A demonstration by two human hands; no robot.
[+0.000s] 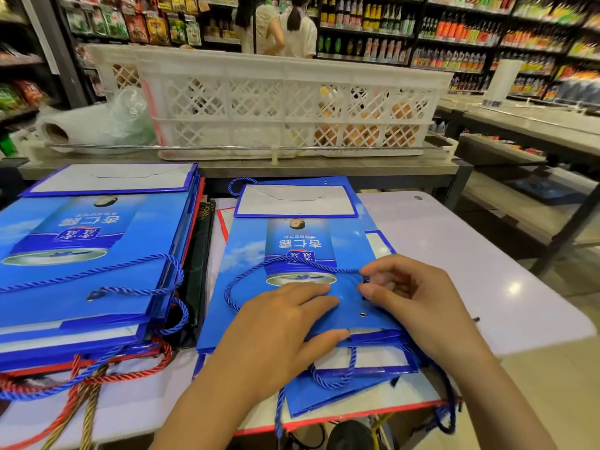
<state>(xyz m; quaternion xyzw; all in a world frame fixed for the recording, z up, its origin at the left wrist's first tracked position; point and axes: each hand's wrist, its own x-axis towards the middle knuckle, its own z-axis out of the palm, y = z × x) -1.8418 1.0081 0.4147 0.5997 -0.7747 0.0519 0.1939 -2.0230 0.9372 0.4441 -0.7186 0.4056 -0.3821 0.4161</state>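
Note:
A flat blue paper gift bag (292, 241) printed with a drink can lies on top of a small stack in the middle of the white table (487, 254). My left hand (279, 326) holds the bag's near edge, fingers flat on top and thumb under the lip. My right hand (412, 297) pinches the end of the bag's blue rope handle (246, 277) beside a hole at the bag's right side. A metal eyelet (362, 315) shows just below my fingers.
A taller stack of finished blue bags (81, 254) with blue and red rope handles lies at the left. Behind stands a white lattice crate (285, 102) on a grey counter. Store shelves and two people fill the background.

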